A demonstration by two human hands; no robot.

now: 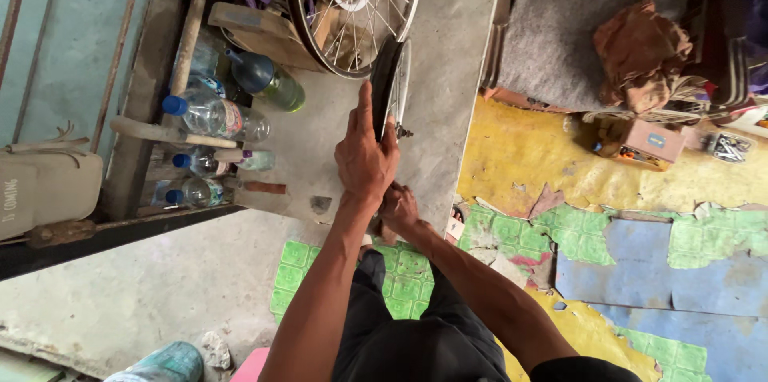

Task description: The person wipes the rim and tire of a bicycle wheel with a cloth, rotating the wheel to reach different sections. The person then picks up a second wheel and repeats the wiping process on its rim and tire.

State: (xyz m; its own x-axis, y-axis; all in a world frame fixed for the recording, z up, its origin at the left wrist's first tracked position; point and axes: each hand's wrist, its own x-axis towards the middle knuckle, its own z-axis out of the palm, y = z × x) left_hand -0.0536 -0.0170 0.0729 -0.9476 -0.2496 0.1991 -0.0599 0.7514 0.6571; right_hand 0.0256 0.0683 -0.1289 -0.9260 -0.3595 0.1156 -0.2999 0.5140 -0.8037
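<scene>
A small bicycle wheel with a black tyre stands upright on the concrete floor, seen edge-on straight in front of me. My left hand grips the near part of its tyre, fingers wrapped over the rubber. My right hand sits lower, just behind the left one, at the bottom of the same wheel; its fingers are partly hidden, and it seems to hold the tyre's lower edge. A larger bare spoked rim leans beyond the small wheel. My dark trousers fill the bottom middle.
Several plastic bottles and wooden handles crowd the left by a metal rail. A grey mat with a brown rag lies at the right, beside a small box. Peeling yellow, green and blue flooring covers the right side.
</scene>
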